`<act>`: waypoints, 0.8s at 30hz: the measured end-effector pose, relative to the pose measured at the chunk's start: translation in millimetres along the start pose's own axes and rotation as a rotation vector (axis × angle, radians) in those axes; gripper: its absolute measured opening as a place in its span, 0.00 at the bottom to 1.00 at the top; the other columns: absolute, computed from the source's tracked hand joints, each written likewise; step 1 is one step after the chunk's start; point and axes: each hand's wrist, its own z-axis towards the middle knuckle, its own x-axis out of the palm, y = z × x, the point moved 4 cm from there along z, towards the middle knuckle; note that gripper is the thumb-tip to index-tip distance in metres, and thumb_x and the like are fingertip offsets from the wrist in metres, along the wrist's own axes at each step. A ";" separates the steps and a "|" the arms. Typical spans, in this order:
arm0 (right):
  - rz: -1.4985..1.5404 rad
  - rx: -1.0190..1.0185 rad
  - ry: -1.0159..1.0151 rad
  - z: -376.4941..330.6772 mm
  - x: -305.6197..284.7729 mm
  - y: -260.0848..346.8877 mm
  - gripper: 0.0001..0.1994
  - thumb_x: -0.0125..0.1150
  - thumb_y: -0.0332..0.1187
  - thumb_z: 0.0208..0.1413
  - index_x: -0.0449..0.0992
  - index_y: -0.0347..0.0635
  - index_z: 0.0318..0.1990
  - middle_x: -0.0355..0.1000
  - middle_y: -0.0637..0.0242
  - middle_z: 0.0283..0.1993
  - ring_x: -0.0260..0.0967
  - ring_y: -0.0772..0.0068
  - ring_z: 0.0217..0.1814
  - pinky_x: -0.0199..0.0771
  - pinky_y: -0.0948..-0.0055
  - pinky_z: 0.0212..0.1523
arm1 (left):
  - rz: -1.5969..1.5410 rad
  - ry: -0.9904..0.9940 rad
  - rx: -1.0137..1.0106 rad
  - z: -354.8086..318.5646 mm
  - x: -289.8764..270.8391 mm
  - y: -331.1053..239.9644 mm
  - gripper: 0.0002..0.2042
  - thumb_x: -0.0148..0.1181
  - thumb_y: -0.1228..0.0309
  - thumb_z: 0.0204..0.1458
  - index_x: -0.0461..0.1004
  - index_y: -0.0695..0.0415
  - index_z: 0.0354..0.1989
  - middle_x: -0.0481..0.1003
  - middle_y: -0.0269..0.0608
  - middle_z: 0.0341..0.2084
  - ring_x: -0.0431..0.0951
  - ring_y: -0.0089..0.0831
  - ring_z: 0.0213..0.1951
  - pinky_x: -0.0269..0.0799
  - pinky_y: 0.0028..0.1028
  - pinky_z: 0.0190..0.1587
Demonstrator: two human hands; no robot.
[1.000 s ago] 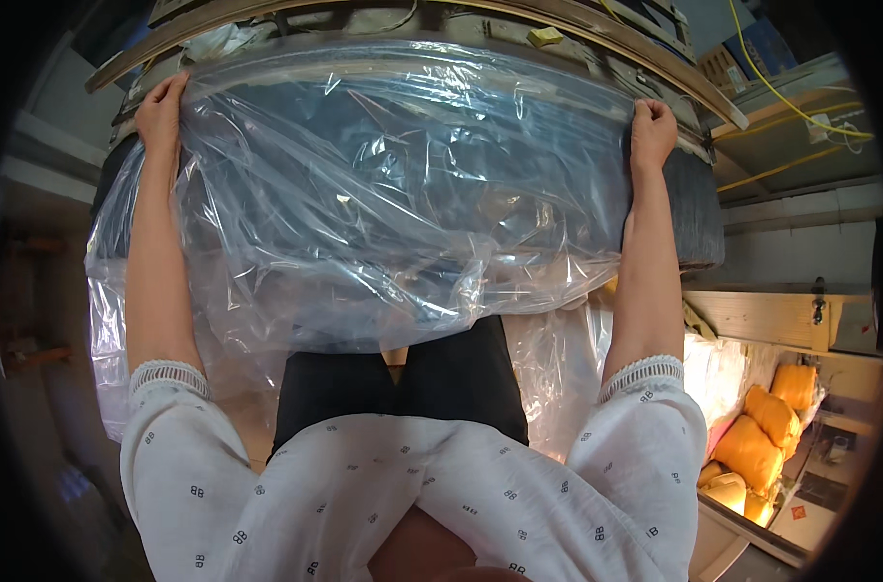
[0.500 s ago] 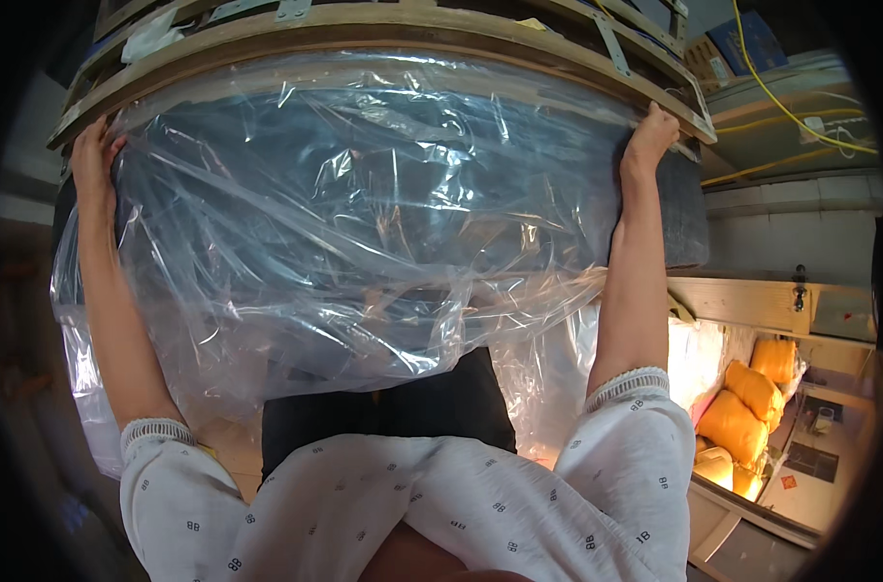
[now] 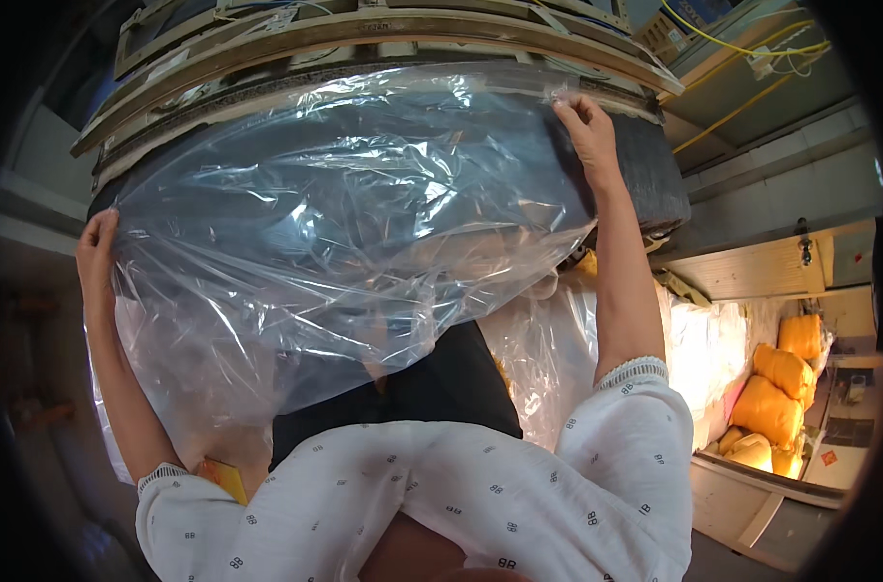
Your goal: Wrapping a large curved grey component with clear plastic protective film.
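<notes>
A wide sheet of clear plastic film (image 3: 354, 204) stretches between my two hands, wrinkled and shiny. My left hand (image 3: 97, 247) pinches its left edge, lower and nearer than the other side. At the far right, my right hand (image 3: 587, 136) grips the film's upper corner between thumb and fingers. Through the film shows a dark panel or slab (image 3: 650, 184), whose bare right end sticks out beyond my right forearm. The film's near part hangs over my black-clothed lap (image 3: 403, 393).
A wooden frame (image 3: 383, 29) with slats runs across the far side. Yellow cables (image 3: 752, 92) hang at the upper right. Orange bundles (image 3: 776, 383) are stacked at the right, beside more clear plastic (image 3: 703, 359). Something yellow (image 3: 226, 480) lies by my left elbow.
Both hands have come away from the wooden frame with the film. The left moved down toward me; the right moved inward to the left. The film's far edge now lies below the frame.
</notes>
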 end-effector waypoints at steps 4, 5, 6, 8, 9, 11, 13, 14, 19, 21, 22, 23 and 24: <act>0.267 -0.072 0.056 -20.9 5.2 28.6 0.08 0.54 0.35 0.53 0.69 0.39 0.32 0.72 0.69 0.32 0.65 0.81 0.33 0.64 0.81 0.36 | 0.850 -0.389 0.628 -99.4 25.7 -95.5 0.19 0.54 0.66 0.51 0.64 0.59 0.51 0.65 0.49 0.48 0.63 0.43 0.51 0.57 0.34 0.53; 0.328 -0.034 0.045 -24.6 3.2 31.3 0.08 0.53 0.35 0.54 0.68 0.40 0.33 0.72 0.68 0.33 0.66 0.81 0.32 0.65 0.81 0.35 | 0.733 -0.368 0.675 -129.0 58.4 -126.8 0.16 0.53 0.69 0.51 0.66 0.60 0.48 0.67 0.47 0.45 0.65 0.43 0.49 0.59 0.34 0.52; 0.403 0.002 0.044 -26.0 2.7 33.8 0.07 0.52 0.34 0.54 0.67 0.40 0.33 0.72 0.66 0.33 0.66 0.80 0.32 0.66 0.82 0.35 | 0.418 -0.162 0.610 -162.7 84.1 -139.2 0.18 0.56 0.70 0.49 0.67 0.60 0.48 0.68 0.45 0.44 0.66 0.41 0.48 0.58 0.33 0.52; 0.451 0.042 0.050 -26.1 5.9 39.2 0.07 0.52 0.34 0.54 0.66 0.41 0.33 0.72 0.66 0.32 0.67 0.80 0.31 0.66 0.82 0.34 | 0.477 0.398 0.879 -237.8 135.6 -159.0 0.23 0.61 0.62 0.43 0.68 0.57 0.48 0.69 0.43 0.44 0.66 0.39 0.50 0.55 0.38 0.54; 0.484 0.091 0.041 -26.5 9.5 40.5 0.07 0.52 0.35 0.54 0.66 0.41 0.33 0.71 0.66 0.31 0.67 0.80 0.30 0.66 0.83 0.34 | 0.498 0.504 0.989 -269.6 163.0 -168.4 0.26 0.63 0.60 0.38 0.67 0.56 0.48 0.69 0.40 0.44 0.65 0.36 0.51 0.53 0.41 0.54; 0.466 0.133 0.015 -29.5 12.2 54.7 0.07 0.52 0.35 0.54 0.65 0.42 0.32 0.69 0.68 0.28 0.64 0.81 0.27 0.64 0.84 0.31 | 0.555 0.480 1.011 -298.3 201.2 -154.3 0.24 0.62 0.67 0.36 0.68 0.54 0.46 0.70 0.37 0.42 0.66 0.35 0.50 0.53 0.40 0.53; 0.451 0.182 -0.007 -33.5 15.7 67.3 0.08 0.52 0.36 0.54 0.65 0.42 0.31 0.67 0.71 0.26 0.62 0.83 0.24 0.63 0.84 0.28 | 0.648 0.433 1.035 -290.5 224.2 -119.1 0.22 0.61 0.69 0.36 0.69 0.54 0.44 0.71 0.37 0.40 0.68 0.35 0.47 0.55 0.37 0.51; 0.382 0.089 -0.008 -33.7 14.7 75.0 0.08 0.52 0.36 0.54 0.64 0.43 0.30 0.63 0.74 0.24 0.58 0.84 0.23 0.59 0.84 0.26 | 0.619 0.599 0.959 -278.4 230.3 -89.6 0.18 0.62 0.69 0.36 0.70 0.55 0.39 0.71 0.37 0.36 0.69 0.34 0.43 0.58 0.36 0.48; 0.318 -0.029 0.159 -41.6 0.2 97.5 0.10 0.54 0.40 0.54 0.63 0.46 0.30 0.55 0.80 0.23 0.48 0.90 0.22 0.49 0.85 0.21 | -0.077 0.292 0.439 -231.0 108.5 -87.2 0.05 0.55 0.72 0.48 0.72 0.59 0.31 0.73 0.41 0.29 0.72 0.34 0.35 0.66 0.35 0.40; 0.371 0.008 0.218 -55.8 2.3 120.6 0.10 0.54 0.41 0.54 0.65 0.46 0.31 0.54 0.82 0.22 0.47 0.91 0.22 0.47 0.87 0.21 | -0.664 0.083 0.121 -195.4 20.7 -81.4 0.15 0.46 0.66 0.56 0.67 0.63 0.46 0.70 0.41 0.42 0.70 0.32 0.46 0.66 0.32 0.50; 0.405 0.068 0.384 -69.3 10.6 136.2 0.10 0.55 0.40 0.54 0.66 0.46 0.31 0.55 0.81 0.22 0.48 0.91 0.22 0.48 0.87 0.21 | -0.896 -0.197 -0.136 -178.8 -21.7 -74.3 0.16 0.47 0.65 0.56 0.67 0.62 0.47 0.70 0.39 0.44 0.68 0.30 0.47 0.64 0.30 0.51; 0.440 0.128 0.552 -84.5 19.0 151.0 0.09 0.55 0.39 0.53 0.67 0.45 0.32 0.57 0.81 0.22 0.49 0.91 0.22 0.48 0.88 0.21 | -0.891 -0.303 -0.117 -170.7 -53.3 -69.0 0.16 0.48 0.65 0.55 0.66 0.61 0.50 0.69 0.38 0.44 0.68 0.30 0.47 0.64 0.28 0.51; 0.455 0.124 0.576 -98.3 26.6 165.4 0.09 0.55 0.39 0.53 0.67 0.45 0.32 0.57 0.81 0.22 0.49 0.91 0.22 0.48 0.88 0.21 | -0.833 -0.349 -0.145 -157.6 -96.9 -25.5 0.16 0.49 0.69 0.55 0.65 0.61 0.50 0.68 0.39 0.46 0.67 0.28 0.48 0.63 0.27 0.51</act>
